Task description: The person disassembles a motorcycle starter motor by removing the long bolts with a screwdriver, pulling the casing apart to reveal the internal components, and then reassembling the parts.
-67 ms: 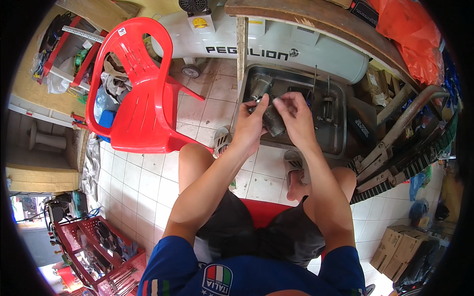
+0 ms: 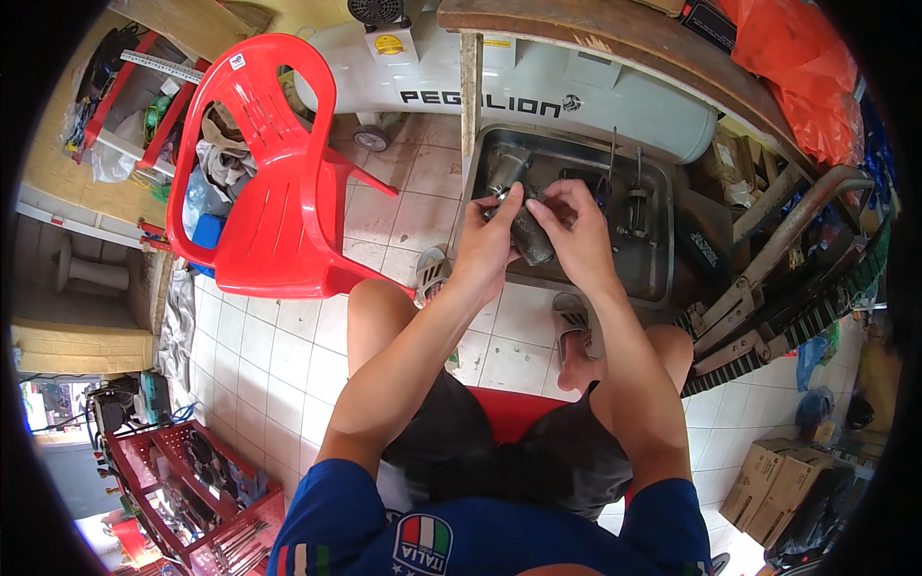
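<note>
A dark grey, worn metal cylinder is gripped by my left hand, its rounded lower end tilting down toward me. My right hand is at the cylinder's upper part, thumb and fingers curled together; whatever they pinch is too small or hidden to name. Below both hands lies a shallow metal tray. Inside it, just beyond my left fingers, rests a shiny metal cylindrical part. A slim rod with a dark metal body lies in the tray's right half.
To the left stands a red plastic chair. A wooden bench and a large grey tank sit beyond the tray. Metal bars with a ridged black strip are at the right. A red tool cart is at lower left, cardboard boxes at lower right.
My right thumb and fingers have shifted slightly at the cylinder's upper part. My left hand keeps its grip in the same place.
</note>
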`<state>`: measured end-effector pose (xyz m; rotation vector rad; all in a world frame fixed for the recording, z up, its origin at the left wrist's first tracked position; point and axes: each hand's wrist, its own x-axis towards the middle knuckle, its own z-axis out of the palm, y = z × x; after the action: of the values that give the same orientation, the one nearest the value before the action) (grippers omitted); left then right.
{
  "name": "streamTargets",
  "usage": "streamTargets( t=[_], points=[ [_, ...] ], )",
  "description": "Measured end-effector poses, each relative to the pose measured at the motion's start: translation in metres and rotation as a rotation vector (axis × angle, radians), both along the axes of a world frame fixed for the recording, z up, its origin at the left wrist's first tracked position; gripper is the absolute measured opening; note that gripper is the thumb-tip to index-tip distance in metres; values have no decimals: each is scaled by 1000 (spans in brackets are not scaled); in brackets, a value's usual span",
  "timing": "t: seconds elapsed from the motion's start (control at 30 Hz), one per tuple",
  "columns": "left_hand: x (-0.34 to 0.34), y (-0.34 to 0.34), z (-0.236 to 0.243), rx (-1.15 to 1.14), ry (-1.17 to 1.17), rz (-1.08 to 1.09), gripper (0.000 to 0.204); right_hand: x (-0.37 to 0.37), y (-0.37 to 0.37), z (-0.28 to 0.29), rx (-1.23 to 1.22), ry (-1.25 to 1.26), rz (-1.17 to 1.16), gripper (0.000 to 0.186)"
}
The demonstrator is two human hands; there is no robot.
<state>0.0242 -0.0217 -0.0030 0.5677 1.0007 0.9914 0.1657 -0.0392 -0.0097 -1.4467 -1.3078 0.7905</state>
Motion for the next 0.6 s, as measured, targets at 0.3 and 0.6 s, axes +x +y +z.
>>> streamTargets(
  t=[0.3, 0.6],
  points=[
    [0, 1, -1, 10, 0, -1, 64, 1, 1, 10, -93, 26, -33, 24],
    [1, 1, -1, 3, 10, -6, 63, -2, 0, 4, -15, -13, -23, 29]
  ],
)
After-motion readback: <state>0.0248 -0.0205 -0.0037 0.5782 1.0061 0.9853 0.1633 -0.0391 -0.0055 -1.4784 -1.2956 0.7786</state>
